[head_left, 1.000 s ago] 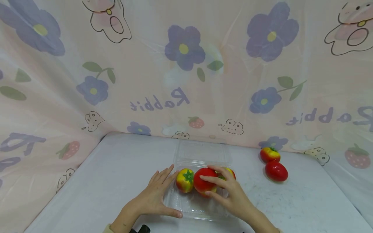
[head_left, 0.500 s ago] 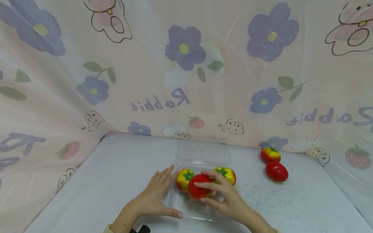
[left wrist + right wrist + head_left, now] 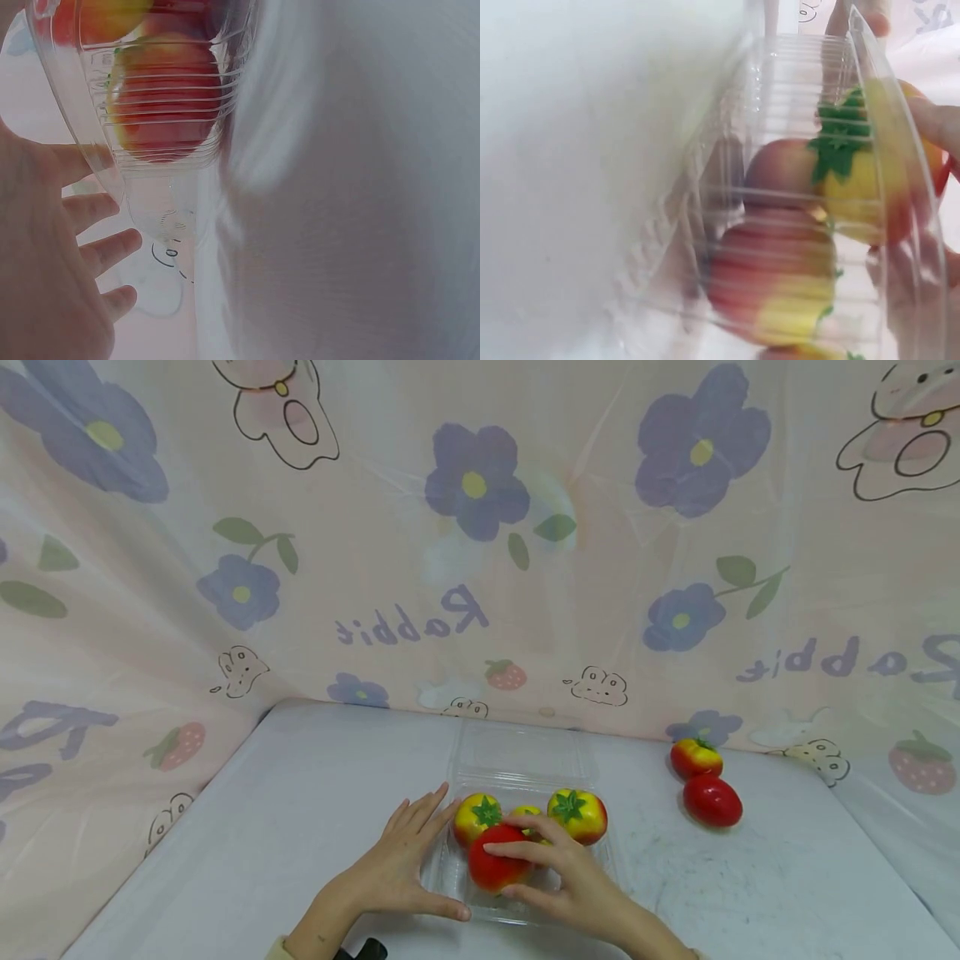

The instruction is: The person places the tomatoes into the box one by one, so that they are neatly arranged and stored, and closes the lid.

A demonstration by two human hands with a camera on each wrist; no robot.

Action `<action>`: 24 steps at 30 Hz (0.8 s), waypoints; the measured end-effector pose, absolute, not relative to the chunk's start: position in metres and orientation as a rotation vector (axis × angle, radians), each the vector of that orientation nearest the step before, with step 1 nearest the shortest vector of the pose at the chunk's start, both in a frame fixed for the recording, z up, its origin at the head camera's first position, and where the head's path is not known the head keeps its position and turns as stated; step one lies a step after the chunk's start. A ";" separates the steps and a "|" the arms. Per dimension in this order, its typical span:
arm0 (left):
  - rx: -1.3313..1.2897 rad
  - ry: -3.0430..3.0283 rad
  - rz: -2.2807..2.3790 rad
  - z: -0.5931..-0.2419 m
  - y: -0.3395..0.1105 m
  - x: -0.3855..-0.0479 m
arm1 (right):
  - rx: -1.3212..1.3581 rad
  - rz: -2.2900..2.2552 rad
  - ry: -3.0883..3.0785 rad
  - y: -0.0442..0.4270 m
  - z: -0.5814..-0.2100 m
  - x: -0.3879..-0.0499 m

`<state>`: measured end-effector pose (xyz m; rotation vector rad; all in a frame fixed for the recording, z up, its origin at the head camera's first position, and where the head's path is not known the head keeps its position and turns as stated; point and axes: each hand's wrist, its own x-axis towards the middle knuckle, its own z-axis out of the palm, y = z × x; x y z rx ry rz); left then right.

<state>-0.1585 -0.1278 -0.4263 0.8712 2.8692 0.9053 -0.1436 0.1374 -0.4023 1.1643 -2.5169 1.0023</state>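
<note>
In the head view a clear plastic clamshell box [image 3: 480,906] lies with its lid [image 3: 521,756] folded back. My right hand [image 3: 581,877] grips a red and yellow toy tomato [image 3: 497,860] low over the box's front part, its red side facing up. Through the box wall in the right wrist view, that tomato [image 3: 851,195] shows its green leaf cap turned sideways. Several more toy tomatoes sit inside, among them a left one [image 3: 472,822] and a right one [image 3: 577,817]. My left hand [image 3: 401,860] spreads its fingers along the box's left side, fingertips at the rim.
Toward the table's back right lie another red and yellow toy tomato [image 3: 696,760] and a plain red one [image 3: 712,802], touching. A patterned curtain [image 3: 480,568] hangs behind the white table [image 3: 300,793]. A black object [image 3: 371,950] shows at the bottom edge.
My right hand has brought the gripped tomato toward the front left of the box, uncovering the tomatoes behind it. My left hand stays in place.
</note>
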 end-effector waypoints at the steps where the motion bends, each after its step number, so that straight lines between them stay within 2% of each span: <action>1: 0.870 2.869 0.905 -0.426 -0.128 -0.159 | 1.164 1.001 -2.527 0.137 -0.403 -0.144; 24: 0.879 2.857 0.926 -0.426 -0.128 -0.158 | 1.167 1.006 -2.718 0.126 -0.408 -0.142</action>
